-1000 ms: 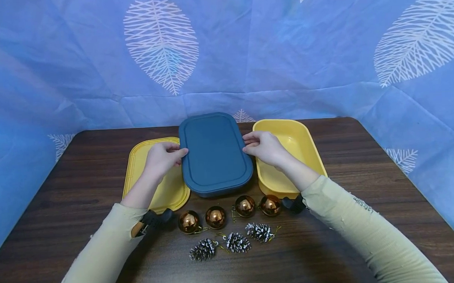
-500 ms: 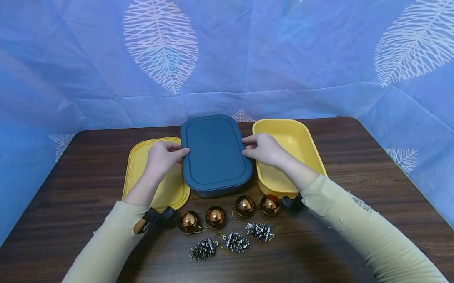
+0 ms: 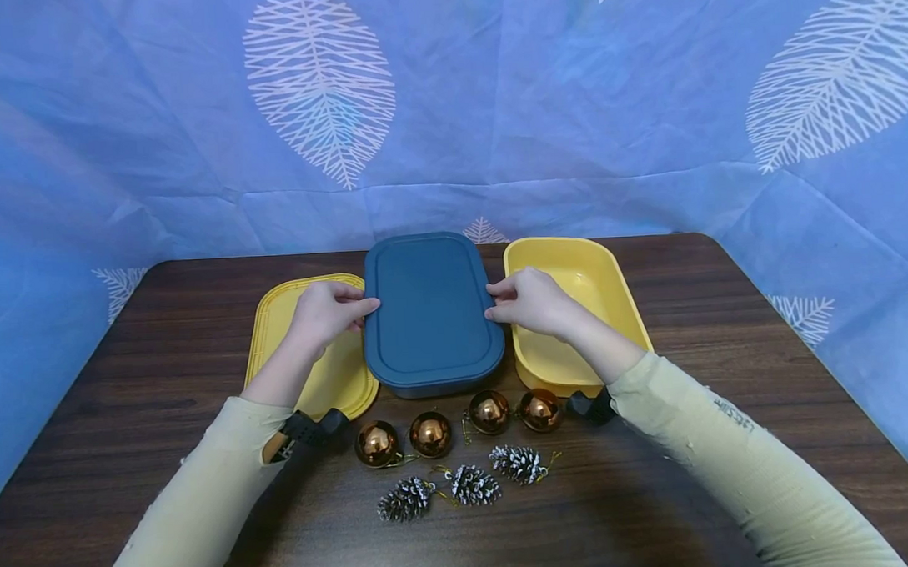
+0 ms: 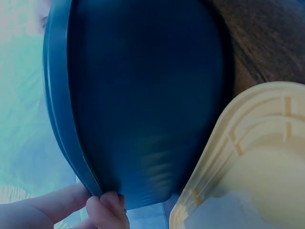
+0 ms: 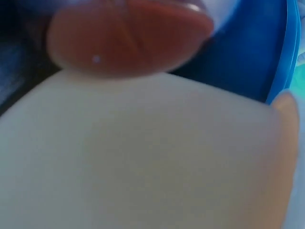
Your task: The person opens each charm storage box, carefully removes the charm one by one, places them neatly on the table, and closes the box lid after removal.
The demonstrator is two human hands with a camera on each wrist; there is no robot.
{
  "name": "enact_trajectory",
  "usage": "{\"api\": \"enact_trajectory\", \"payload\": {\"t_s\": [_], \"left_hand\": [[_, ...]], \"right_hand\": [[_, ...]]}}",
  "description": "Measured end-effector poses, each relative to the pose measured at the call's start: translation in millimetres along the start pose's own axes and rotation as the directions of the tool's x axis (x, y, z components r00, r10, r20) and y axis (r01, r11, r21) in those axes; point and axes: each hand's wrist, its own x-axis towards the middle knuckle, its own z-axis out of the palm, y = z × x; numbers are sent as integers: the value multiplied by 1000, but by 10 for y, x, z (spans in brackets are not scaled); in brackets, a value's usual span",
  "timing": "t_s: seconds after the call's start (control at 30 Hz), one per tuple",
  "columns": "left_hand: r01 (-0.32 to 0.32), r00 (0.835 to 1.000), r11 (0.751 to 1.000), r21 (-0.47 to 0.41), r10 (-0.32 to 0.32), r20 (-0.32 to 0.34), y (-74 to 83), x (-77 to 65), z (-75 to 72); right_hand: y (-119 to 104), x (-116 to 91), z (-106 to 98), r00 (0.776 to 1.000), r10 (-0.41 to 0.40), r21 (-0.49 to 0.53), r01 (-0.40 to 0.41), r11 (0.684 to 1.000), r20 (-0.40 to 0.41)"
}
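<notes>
Both hands' grip on lidded blue box (image 3: 431, 313)

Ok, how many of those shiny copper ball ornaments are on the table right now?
4. They sit in a loose row in front of the blue box: ball ornaments at and. More could be hidden inside the closed box.

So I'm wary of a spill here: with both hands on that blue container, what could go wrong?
The left hand and right hand grip only the blue container's lid edges; it might pop off or slip. The yellow lid and yellow tub sit tight beside it and could get knocked. The sleeves hover near the copper baubles, which could roll.
</notes>
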Motion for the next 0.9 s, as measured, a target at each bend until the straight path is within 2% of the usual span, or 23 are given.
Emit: {"api": "enact_trajectory", "payload": {"t_s": [0.17,0.4,0.6,0.77,0.9], "left_hand": [[0,1000,1000,3,0,3,8,6,-5],[2,1000,999,-36,-2,16,-21,-21,-53],[-77,997,997,-2,77,1,-69,-157,-260],[-117,993,987,105,120,-19,-214,-320,-507],[-105,992,980,167,115,-51,-431,-430,-688]], "right_hand": [[5,-22,-7,1000,-5,17,5,1000,4],[72,-127,-87,999,-47,170,46,984,0],[218,-435,-237,992,-121,210,126,970,-37],[442,-790,-379,988,-136,146,145,979,-68],[641,-1012,-464,987,-118,43,123,991,-109]]}}
